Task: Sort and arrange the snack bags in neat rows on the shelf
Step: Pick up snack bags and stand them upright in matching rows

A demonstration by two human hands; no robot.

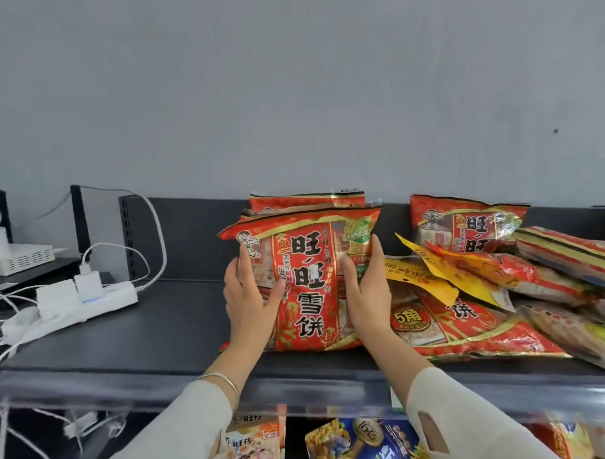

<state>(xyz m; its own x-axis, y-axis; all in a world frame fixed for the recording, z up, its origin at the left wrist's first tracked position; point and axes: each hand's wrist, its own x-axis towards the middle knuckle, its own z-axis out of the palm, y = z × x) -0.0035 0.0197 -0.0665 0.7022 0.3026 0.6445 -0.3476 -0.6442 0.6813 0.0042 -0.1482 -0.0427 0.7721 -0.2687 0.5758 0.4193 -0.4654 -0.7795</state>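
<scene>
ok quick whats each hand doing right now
Left hand: open, straight fingers pressing the left side of the upright red foil snack bag.
Right hand: open, straight fingers pressing that bag's right side.

I am seeing a red rice-cracker bag (304, 287) standing upright on the dark shelf (174, 324), matching bags (305, 199) lining up behind it; just right, a heap of bags (476, 333) is lying flat, overlapping; another red bag (465, 228) is leaning at the back.
</scene>
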